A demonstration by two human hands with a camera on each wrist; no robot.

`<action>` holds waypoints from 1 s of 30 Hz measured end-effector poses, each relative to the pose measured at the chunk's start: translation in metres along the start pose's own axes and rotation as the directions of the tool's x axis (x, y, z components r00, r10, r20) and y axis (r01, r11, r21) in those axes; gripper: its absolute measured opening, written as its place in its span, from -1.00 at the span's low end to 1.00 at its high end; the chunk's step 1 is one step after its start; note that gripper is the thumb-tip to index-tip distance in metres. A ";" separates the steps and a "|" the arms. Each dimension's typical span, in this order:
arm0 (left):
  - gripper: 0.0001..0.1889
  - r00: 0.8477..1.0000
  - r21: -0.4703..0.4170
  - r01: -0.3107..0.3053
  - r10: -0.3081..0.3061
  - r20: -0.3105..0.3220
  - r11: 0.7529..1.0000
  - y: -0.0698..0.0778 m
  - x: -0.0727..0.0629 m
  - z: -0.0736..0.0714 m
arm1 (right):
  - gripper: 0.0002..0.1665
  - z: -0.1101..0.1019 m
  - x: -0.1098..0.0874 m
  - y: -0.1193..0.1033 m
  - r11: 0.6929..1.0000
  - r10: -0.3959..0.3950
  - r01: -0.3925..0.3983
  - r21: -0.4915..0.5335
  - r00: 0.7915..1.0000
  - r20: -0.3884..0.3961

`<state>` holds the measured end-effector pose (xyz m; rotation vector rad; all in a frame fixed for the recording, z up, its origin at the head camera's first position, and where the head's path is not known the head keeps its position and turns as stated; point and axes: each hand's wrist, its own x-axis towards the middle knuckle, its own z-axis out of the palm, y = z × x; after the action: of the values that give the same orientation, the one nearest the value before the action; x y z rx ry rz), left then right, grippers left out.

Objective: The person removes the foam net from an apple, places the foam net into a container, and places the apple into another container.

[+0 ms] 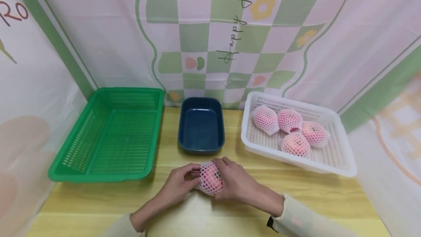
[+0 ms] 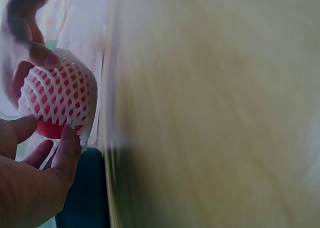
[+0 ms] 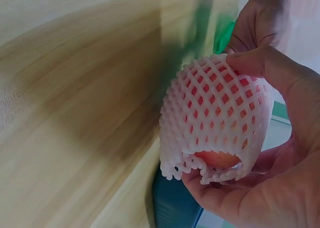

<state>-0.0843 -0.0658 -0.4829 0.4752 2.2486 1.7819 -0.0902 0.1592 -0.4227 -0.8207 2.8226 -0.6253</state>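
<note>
Above the near middle of the table is a red apple (image 1: 211, 178) in a white foam net (image 3: 215, 107). My right hand (image 1: 237, 180) grips it from the right, its thumb and fingers curled round the netted sides. From the left, my left hand (image 1: 181, 184) pinches the end of the apple, where the net's edge leaves red skin bare in the left wrist view. Part of the fruit is hidden behind the right fingers.
A dark blue tray (image 1: 201, 148) stands just beyond the hands. At the left is a green basket (image 1: 102, 177); at the right, a white basket (image 1: 342, 145) holds several netted apples (image 1: 296, 145). A patterned cloth (image 1: 194, 39) hangs behind the table.
</note>
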 end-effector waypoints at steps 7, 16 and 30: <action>-0.40 0.996 -0.048 0.066 -0.063 0.057 0.997 -0.001 0.000 0.000 | 0.16 0.003 0.000 0.000 1.000 0.005 -0.005 0.023 1.000 0.003; -0.20 0.993 -0.056 0.047 -0.041 0.111 0.997 -0.001 0.002 0.006 | 0.07 0.006 0.000 -0.001 0.999 -0.021 0.022 0.037 0.999 -0.025; -0.11 0.995 0.108 -0.008 -0.003 0.100 0.994 -0.003 0.005 0.008 | 0.05 0.007 -0.001 0.000 0.995 -0.037 0.041 0.094 0.998 -0.042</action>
<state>-0.0859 -0.0574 -0.4876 0.5751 2.2842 1.6058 -0.0878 0.1572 -0.4288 -0.8578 2.7938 -0.7831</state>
